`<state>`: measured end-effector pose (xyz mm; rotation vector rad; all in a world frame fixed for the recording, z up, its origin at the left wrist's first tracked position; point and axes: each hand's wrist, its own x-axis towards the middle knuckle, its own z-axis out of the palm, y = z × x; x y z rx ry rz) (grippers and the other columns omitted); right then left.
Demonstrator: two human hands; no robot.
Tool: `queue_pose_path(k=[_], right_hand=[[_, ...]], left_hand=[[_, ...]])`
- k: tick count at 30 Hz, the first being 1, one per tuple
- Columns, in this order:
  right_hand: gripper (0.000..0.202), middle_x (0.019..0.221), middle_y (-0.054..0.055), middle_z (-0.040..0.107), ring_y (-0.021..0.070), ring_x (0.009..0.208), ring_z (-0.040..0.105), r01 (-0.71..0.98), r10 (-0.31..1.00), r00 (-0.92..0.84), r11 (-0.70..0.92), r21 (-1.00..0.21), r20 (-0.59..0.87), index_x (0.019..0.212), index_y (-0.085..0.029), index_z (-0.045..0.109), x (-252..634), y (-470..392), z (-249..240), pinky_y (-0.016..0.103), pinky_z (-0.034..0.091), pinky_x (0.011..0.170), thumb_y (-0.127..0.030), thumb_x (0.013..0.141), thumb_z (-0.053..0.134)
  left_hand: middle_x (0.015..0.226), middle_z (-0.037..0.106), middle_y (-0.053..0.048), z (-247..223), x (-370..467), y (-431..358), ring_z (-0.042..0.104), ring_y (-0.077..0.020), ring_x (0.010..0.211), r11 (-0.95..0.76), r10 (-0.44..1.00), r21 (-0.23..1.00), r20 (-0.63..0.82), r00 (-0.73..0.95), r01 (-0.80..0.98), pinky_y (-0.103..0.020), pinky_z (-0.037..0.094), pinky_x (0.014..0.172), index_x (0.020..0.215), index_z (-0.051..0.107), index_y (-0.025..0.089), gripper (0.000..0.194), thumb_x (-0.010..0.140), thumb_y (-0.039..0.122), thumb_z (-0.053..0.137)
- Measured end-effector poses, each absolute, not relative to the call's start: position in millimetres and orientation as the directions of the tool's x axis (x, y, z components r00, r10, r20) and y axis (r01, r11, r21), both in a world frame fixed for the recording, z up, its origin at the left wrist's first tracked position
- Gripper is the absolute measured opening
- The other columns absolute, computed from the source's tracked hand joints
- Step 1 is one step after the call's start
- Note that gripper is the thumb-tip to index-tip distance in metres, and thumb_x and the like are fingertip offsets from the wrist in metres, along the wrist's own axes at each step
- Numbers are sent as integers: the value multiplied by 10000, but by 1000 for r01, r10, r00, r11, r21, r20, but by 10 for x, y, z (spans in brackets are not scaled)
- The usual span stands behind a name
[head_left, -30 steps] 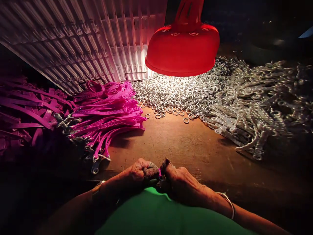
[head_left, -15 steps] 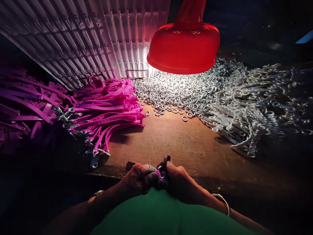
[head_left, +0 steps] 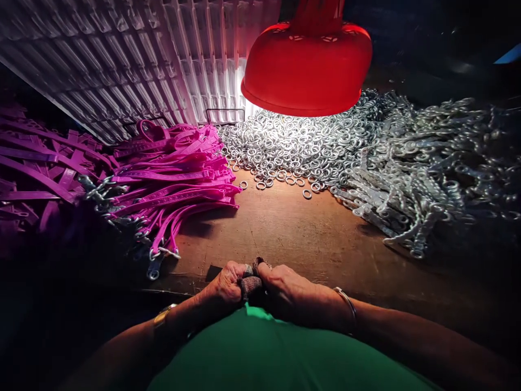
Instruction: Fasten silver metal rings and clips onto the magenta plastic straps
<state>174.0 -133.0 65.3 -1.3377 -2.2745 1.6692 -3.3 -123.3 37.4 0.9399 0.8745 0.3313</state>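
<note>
My left hand (head_left: 231, 283) and my right hand (head_left: 290, 290) meet at the bench's front edge, just above a green garment (head_left: 260, 353). Both are closed, with fingertips pressed together and cloth covers (head_left: 249, 284) on some fingers. What lies between them is hidden now; half a second ago a bit of pink strap and a metal ring showed there. Beyond my left hand lies a heap of pink straps (head_left: 195, 174), some with metal rings and links at their near ends. Loose metal rings (head_left: 293, 146) are piled at the back middle.
A red lamp (head_left: 307, 73) hangs low over the rings. Metal chain pieces (head_left: 407, 201) are heaped at the right. More purple-looking straps (head_left: 40, 163) lie at the far left. A pale ribbed panel (head_left: 122, 60) stands behind. The wooden bench top (head_left: 277, 228) shows between the heaps.
My right hand has turned, its forearm swinging up and outward, and both hands have shifted slightly left. The pink strap bit and ring between the fingers have gone out of sight.
</note>
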Motion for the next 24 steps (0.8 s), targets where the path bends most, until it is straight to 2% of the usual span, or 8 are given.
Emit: queue_pose_path(k=[4,7,9,12,14,18,21,24], right_hand=[[136,673,-39,417,75,557,298,450,691,-666,73,-890,-280,824,-179,392,1851,-1264,493,204,241,495,-256,885,487],[207,745,-25,422,81,608,314,301,730,-676,149,-942,-100,829,-175,404,1937,-1253,315,203,306,543,-348,939,435],[232,788,-5,456,89,638,358,235,748,-664,209,-949,1,902,-164,428,1963,-1264,238,212,357,585,-392,947,423],[319,794,10,512,98,655,437,238,781,-624,167,-957,-19,1125,-134,416,1950,-1298,201,220,417,625,-394,944,456],[328,783,14,532,104,659,463,268,795,-605,162,-950,-35,1173,-129,409,1931,-1319,200,228,433,642,-352,942,470],[149,882,80,551,132,729,473,265,758,-647,319,-910,77,974,-142,478,1940,-1325,245,276,441,701,-267,894,460],[89,829,52,544,109,658,431,321,732,-681,313,-894,11,907,-152,451,1975,-1342,366,238,405,621,-227,859,461],[97,722,-8,513,79,561,365,442,744,-661,283,-851,-96,924,-158,426,1975,-1425,485,201,296,502,-158,836,466]], left_hand=[[565,447,21,444,-33,-1129,372,-69,526,668,562,743,-537,629,38,-211,271,488,616,521,120,448,688,520,709],[509,368,61,454,-55,-1014,266,-46,473,722,518,691,-578,631,41,-214,173,447,608,469,142,445,678,491,736],[503,377,63,431,-60,-955,260,-46,461,736,489,675,-589,643,57,-219,163,447,642,499,134,437,659,489,753],[535,423,49,416,-36,-940,312,-50,475,748,485,663,-581,654,35,-213,208,470,721,552,112,442,661,501,752],[541,423,47,441,-11,-974,329,-48,481,751,491,660,-577,653,19,-209,213,477,702,535,112,451,661,505,752],[546,408,41,576,-10,-1041,321,-46,476,751,502,660,-576,645,4,-220,181,468,648,485,126,456,669,504,739],[520,293,74,701,-54,-1021,218,-45,468,737,491,676,-550,675,15,-245,140,453,613,425,156,440,709,480,706],[482,267,79,755,-78,-999,197,-50,445,700,440,702,-567,696,130,-258,111,432,603,428,164,432,744,495,668]])
